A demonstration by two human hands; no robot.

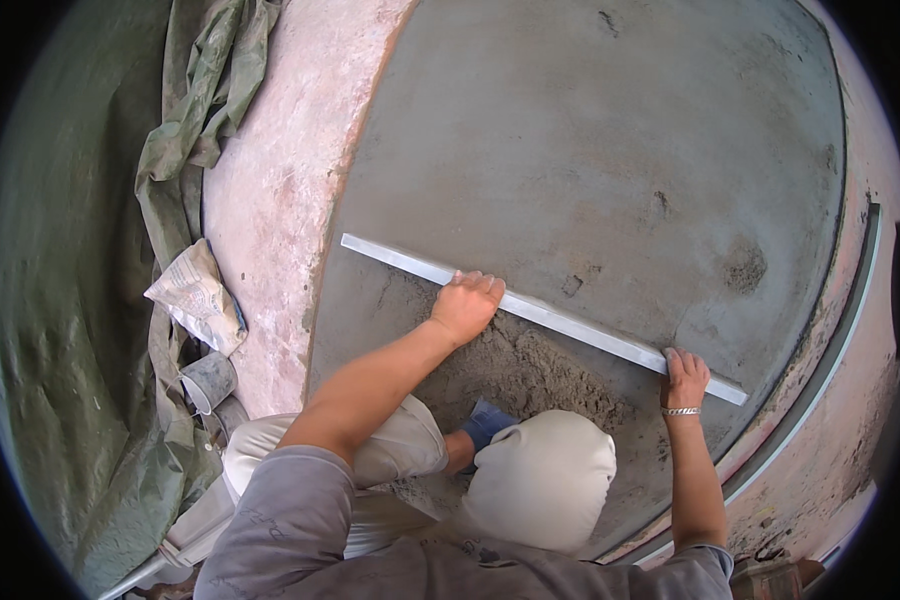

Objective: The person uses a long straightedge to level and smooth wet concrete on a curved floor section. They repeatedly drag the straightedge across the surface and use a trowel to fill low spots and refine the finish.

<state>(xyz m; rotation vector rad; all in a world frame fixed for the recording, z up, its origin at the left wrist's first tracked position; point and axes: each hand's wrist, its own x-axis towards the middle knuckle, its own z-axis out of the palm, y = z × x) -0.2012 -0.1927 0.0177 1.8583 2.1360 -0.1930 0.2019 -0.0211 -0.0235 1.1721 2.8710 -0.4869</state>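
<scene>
A long pale metal straightedge lies slantwise across a bed of grey mortar. My left hand has its fingers wrapped over the bar left of its middle. My right hand, with a silver chain on the wrist, grips it near the right end. Rougher, crumbly mortar lies on the near side of the bar, beside my blue-shod foot and my bent knee in pale trousers.
A pink, stained strip borders the mortar on the left, with a crumpled green tarp, a pale sack and a grey bucket alongside. On the right, a thin metal strip runs along a ledge outside the mortar's curved edge.
</scene>
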